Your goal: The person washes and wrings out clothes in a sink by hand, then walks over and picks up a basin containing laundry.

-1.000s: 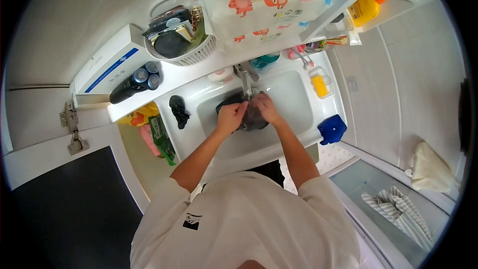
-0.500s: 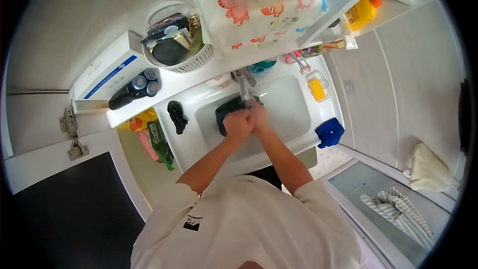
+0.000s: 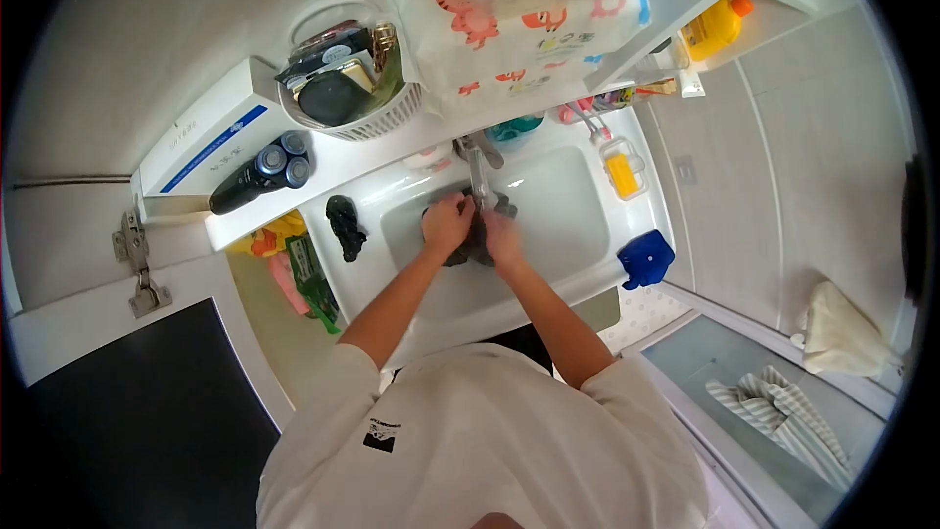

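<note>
A dark, wet cloth (image 3: pixel 477 237) is bunched up under the faucet (image 3: pixel 478 176) in the white sink (image 3: pixel 578 201). My left hand (image 3: pixel 447 222) has its fingers closed round the left part of the cloth. On the other side, my right hand (image 3: pixel 503 237) grips the right part, slightly blurred, its fingertips partly hidden near the spout. Some of the cloth shows between the hands and beyond them. A second black, crumpled cloth (image 3: pixel 345 227) lies on the sink's left rim.
A yellow soap bar (image 3: pixel 621 176) in a dish and a blue cloth-like item (image 3: pixel 646 259) are on the right rim. Behind the sink, a ledge holds an electric shaver (image 3: pixel 262 172), a white box (image 3: pixel 211 137) and a basket (image 3: pixel 377 123). A cabinet door (image 3: pixel 147 411) stands at left.
My hands, pressed together before, have moved apart. The left shifted left and slightly away from me, the right toward me, with the dark cloth now showing between them.
</note>
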`<state>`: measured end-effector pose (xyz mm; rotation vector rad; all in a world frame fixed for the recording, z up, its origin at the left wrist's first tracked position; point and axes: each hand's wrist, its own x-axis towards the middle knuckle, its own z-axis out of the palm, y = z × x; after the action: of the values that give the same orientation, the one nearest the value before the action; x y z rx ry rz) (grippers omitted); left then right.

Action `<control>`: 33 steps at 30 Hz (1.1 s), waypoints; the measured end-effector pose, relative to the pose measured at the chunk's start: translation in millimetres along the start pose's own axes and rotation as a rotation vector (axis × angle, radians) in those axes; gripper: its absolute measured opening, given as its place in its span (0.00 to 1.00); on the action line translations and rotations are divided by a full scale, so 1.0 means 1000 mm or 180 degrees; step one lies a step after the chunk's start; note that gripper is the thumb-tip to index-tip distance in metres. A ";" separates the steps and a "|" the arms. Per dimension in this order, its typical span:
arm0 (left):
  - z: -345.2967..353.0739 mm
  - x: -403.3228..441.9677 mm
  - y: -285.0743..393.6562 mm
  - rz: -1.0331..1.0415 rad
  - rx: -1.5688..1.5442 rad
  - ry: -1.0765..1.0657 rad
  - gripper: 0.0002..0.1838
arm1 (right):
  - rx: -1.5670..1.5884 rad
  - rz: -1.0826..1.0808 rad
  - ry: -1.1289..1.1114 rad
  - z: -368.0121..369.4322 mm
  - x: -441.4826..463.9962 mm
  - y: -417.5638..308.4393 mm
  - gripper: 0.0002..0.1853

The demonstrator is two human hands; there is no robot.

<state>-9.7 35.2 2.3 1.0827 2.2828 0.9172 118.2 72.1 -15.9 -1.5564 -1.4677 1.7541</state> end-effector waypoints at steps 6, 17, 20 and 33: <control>-0.026 0.001 0.004 0.1062 -0.0432 -0.0801 0.15 | 0.0293 -0.1143 -0.0574 -0.018 0.000 -0.014 0.10; -0.057 0.012 0.014 0.0989 0.0411 -0.2070 0.30 | -0.1717 -0.1734 -0.1492 -0.069 0.009 -0.025 0.14; -0.037 0.009 -0.009 0.0395 0.0276 -0.1132 0.26 | -0.2198 -0.1934 -0.1180 -0.066 0.012 -0.012 0.20; -0.015 -0.016 0.017 0.0033 0.0089 -0.0151 0.20 | 0.0353 -0.0040 -0.0201 -0.023 0.014 -0.026 0.27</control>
<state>-1.4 24.3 26.7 1.1173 2.2597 0.8571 125.0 103.4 2.8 -1.4457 -1.3805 1.8600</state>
